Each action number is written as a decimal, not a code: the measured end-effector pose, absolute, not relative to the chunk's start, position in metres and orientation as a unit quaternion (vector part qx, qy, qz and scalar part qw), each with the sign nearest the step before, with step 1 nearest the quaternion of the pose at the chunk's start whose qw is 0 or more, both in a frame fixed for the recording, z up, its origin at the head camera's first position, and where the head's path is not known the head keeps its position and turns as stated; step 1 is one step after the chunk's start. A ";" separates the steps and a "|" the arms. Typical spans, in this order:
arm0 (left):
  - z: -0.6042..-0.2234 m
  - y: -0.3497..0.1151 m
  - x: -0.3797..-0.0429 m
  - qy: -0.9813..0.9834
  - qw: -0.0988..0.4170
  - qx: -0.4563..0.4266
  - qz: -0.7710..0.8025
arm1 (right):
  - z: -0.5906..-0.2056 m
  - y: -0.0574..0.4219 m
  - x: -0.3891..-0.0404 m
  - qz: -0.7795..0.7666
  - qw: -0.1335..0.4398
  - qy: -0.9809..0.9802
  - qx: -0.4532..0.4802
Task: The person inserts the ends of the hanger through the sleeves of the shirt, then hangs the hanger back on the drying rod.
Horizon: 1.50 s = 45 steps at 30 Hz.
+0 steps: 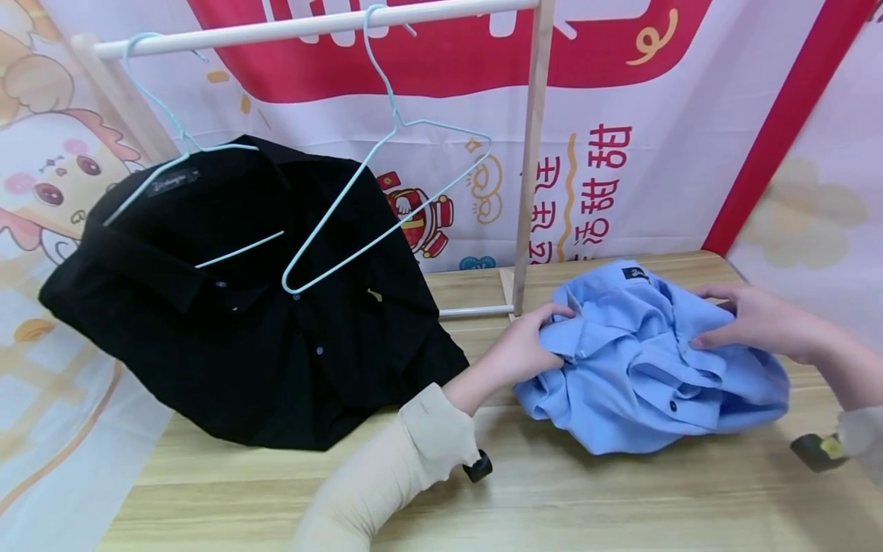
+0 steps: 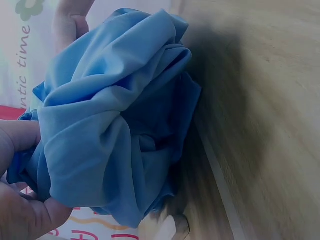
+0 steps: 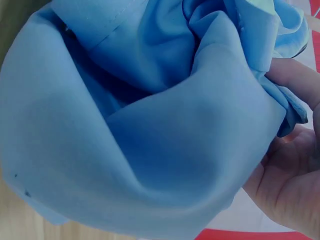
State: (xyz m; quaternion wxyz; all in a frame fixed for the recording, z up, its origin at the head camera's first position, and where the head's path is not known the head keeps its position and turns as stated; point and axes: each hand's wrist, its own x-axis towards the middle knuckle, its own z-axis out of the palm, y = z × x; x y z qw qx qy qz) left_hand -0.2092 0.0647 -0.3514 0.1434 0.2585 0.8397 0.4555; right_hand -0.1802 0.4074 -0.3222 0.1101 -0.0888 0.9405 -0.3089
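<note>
A crumpled light blue shirt (image 1: 621,360) is bunched over the right part of the wooden table, its dark collar label facing up at the back. My left hand (image 1: 527,345) grips its left side near the collar, thumb and fingers closed on the cloth. On the opposite side my right hand (image 1: 766,318) pinches the fabric between thumb and fingers. In the left wrist view the shirt (image 2: 110,110) hangs in loose folds beside the left hand (image 2: 25,185). The right wrist view shows a wide drooping fold of the shirt (image 3: 185,145) with the right hand (image 3: 295,165) at its edge.
A white-railed rack (image 1: 303,29) stands at the back left. A black shirt (image 1: 262,337) hangs there on a light blue hanger (image 1: 181,138), beside a bare light blue hanger (image 1: 393,126). The rack's wooden post (image 1: 531,161) rises just left of the blue shirt. Printed cloth (image 1: 641,192) covers the wall behind.
</note>
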 end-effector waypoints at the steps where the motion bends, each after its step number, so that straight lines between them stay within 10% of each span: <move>1: -0.350 0.062 -0.208 0.839 0.145 0.258 0.456 | -0.321 0.406 -0.180 -0.312 0.110 0.939 -0.091; 45: -0.300 -0.095 -0.159 0.865 0.081 0.252 0.426 | -0.303 0.284 -0.151 -0.472 0.166 0.846 -0.185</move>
